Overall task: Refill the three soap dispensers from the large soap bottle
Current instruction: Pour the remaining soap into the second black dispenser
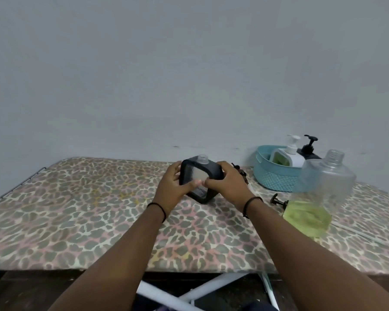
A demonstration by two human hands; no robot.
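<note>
A black square soap dispenser [201, 170] with a clear window and an uncapped clear neck is tilted on the table, held from both sides. My left hand [174, 187] grips its left edge and my right hand [226, 184] grips its right edge, thumbs meeting over the window. The large clear soap bottle [319, 194], uncapped and with yellow-green soap in its lower part, stands to the right. A white dispenser [286, 154] and a black dispenser [309, 148], both with pumps on, stand in the teal basket [274, 178].
A dark pump head [277, 201] lies on the table beside the large bottle, and another dark part [239, 170] lies behind my right hand. The leopard-print tablecloth [88, 209] covers the table against a grey wall. White frame legs [207, 288] show below the front edge.
</note>
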